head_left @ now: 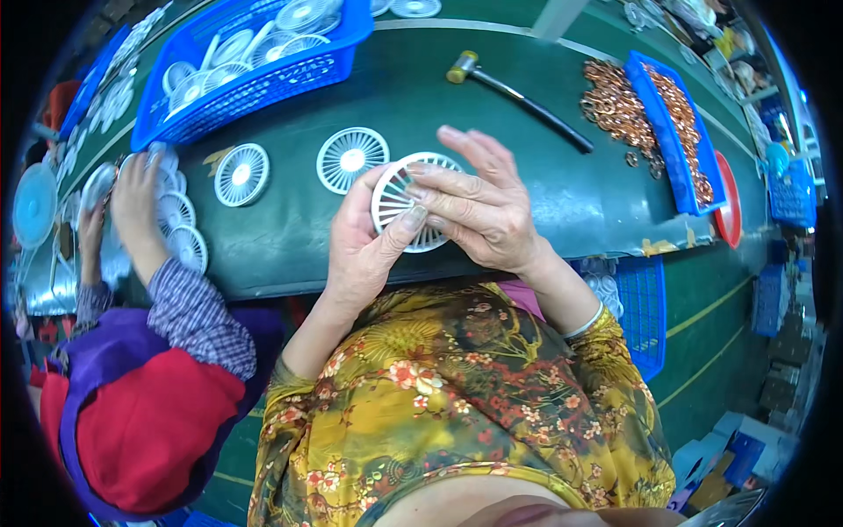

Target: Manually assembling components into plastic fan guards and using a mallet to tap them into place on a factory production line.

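A white round grille with radial slots (387, 200) is raised over the near edge of the green table. My left hand (358, 233) grips its left side, the thumb lying across the face. From the right, my right hand (496, 215) lays its bent lower fingers on the grille near the centre, while its upper fingers stick out. Whether a small part lies under those fingertips is hidden. Just beyond my left hand a matching white grille (352, 161) rests flat on the table, and another white grille (241, 175) lies farther left.
A blue basket (329, 72) of white grilles stands far left. A mallet (527, 104) lies beyond my hands. Copper-coloured rings (610, 97) are heaped beside a blue tray (648, 110) at right, near a red dish (728, 202). A co-worker's hands (136, 202) handle parts at left.
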A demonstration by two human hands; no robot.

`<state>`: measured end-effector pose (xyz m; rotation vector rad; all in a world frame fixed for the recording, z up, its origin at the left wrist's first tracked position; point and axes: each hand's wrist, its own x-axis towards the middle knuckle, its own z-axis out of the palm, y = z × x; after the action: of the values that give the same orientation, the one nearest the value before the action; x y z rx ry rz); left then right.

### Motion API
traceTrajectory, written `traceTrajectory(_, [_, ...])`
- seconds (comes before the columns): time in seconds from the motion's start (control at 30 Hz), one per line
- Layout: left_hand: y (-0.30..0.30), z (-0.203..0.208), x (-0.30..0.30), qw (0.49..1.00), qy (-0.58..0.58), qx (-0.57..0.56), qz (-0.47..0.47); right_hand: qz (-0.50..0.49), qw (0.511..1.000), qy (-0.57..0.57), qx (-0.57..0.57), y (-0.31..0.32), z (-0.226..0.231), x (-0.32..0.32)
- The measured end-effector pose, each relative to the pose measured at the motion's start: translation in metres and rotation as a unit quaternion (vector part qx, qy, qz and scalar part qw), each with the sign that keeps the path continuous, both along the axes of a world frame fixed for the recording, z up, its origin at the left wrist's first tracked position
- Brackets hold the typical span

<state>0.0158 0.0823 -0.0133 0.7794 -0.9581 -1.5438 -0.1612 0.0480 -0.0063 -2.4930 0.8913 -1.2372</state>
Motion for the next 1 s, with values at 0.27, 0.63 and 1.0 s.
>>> traceTrajectory(0.27, [-0.005,-0.047,-0.036,0.857,-0.380,-0.338,0.081,-0.282,0.940,-0.078,0.175,-0.057,-0.033,-0.104])
traceTrajectory(0.63, [-0.009,-0.071,-0.061,0.707,-0.573,-0.414,0.008,-0.482,0.851,0.186,0.096,-0.107,-0.069,-0.209])
traceTrajectory(1.0, [-0.025,-0.061,0.023,0.703,-0.612,-0.298,0.207,-0.472,0.863,0.155,0.088,-0.103,-0.069,-0.192])
